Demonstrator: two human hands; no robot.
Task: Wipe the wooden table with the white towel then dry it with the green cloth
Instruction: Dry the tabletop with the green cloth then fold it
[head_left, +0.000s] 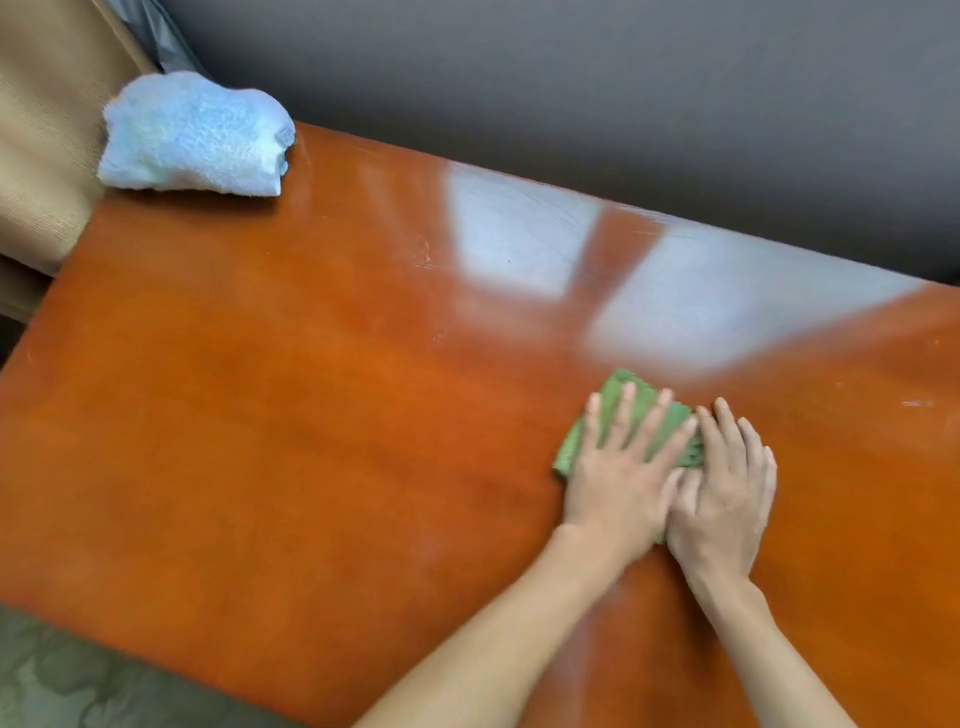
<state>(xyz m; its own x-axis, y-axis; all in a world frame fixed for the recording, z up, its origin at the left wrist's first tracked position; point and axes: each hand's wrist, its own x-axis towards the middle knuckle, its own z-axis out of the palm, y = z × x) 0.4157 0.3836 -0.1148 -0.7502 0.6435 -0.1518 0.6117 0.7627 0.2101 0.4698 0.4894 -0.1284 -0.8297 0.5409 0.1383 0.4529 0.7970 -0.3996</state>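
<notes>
I had both hands flat on the green cloth, side by side and touching each other. My left hand lay with its fingers straight and spread, and my right hand lay just beside it, fingers straight too. Neither hand was gripping; they just pressed down. The cloth sat under my palms on the wooden table, and only its far edge and left corner peeked out past my fingers. The white towel was well apart from my hands, far off to the left on the table's far corner, all bunched up. I think the drying part was going on. The cloth looked soft, thin and light, so it would bunch up easily. The table looked shiny and smooth, so the cloth should slide well. Flat palms on top seemed the best hold.
</notes>
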